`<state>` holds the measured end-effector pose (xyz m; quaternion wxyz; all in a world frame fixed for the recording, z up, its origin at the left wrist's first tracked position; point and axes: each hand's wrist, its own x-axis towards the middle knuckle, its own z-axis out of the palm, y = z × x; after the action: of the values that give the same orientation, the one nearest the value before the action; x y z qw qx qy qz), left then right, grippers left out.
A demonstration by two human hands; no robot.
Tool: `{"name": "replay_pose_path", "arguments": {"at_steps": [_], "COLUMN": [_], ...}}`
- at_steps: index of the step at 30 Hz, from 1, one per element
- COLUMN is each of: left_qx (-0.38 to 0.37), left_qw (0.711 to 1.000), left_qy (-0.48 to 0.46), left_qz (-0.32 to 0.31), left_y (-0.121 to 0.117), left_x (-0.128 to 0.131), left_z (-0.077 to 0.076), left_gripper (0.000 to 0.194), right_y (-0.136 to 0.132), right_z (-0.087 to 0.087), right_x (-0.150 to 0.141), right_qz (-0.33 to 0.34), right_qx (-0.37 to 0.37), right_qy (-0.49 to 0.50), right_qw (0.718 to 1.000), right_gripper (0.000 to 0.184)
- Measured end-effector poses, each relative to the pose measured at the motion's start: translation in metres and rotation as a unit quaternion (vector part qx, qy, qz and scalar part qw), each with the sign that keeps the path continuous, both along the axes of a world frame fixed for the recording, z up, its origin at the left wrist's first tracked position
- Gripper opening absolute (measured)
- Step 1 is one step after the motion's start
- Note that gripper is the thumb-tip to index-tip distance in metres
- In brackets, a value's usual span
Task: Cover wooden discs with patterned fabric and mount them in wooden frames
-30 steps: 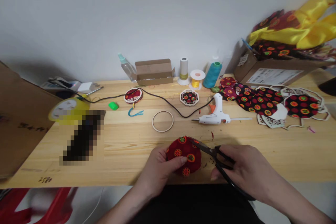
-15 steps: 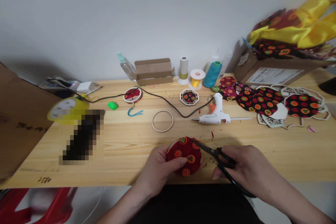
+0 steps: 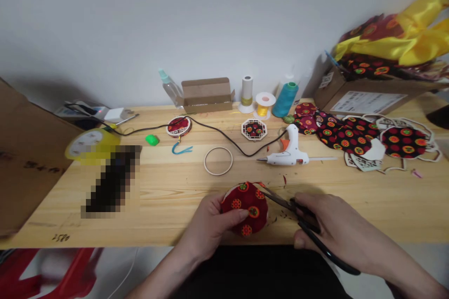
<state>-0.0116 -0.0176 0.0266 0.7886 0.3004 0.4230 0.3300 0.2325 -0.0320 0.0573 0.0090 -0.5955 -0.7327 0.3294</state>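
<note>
My left hand (image 3: 209, 230) grips the red fabric disc (image 3: 245, 208) on the table (image 3: 168, 182); my right hand (image 3: 338, 225) holds the scissors (image 3: 280, 202), handles now swung lower, blades against the disc's edge, its underside hidden.

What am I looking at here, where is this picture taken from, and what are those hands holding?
There is no machine here: these are a person's two bare hands, seen from one camera worn on their head, looking forward and down. The left hand holds a round piece of red patterned fabric. The right hand holds black-handled scissors, with the blades at the fabric's edge. On the wooden table lie a white glue gun, a thin wooden ring and more patterned fabric pieces.
</note>
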Motion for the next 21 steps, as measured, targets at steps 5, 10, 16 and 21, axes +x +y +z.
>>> {"name": "replay_pose_path", "arguments": {"at_steps": [5,10,16,21], "left_qx": [-0.01,-0.004,-0.003,-0.013], "left_qw": [1.0,1.0,0.997,0.994], "left_qy": [0.011,0.015,0.01,0.004], "left_qz": [0.018,-0.021,-0.075,-0.106], "left_y": [0.001,0.0,-0.002,-0.003], "left_x": [-0.002,-0.001,0.001,0.001], "left_z": [-0.001,-0.001,0.003,0.003], "left_gripper": [0.027,0.026,0.035,0.03], "right_y": [-0.002,-0.002,0.0,-0.001], "right_z": [0.006,0.005,0.002,0.001], "right_x": [0.005,0.001,-0.006,-0.009], "right_qz": [0.005,0.0,0.002,0.014], "right_qx": [-0.023,-0.013,-0.008,0.02], "right_qy": [0.03,0.038,0.042,0.033], "right_qw": [0.999,0.999,0.999,0.999], "right_gripper": [0.028,0.025,0.03,0.029]}}
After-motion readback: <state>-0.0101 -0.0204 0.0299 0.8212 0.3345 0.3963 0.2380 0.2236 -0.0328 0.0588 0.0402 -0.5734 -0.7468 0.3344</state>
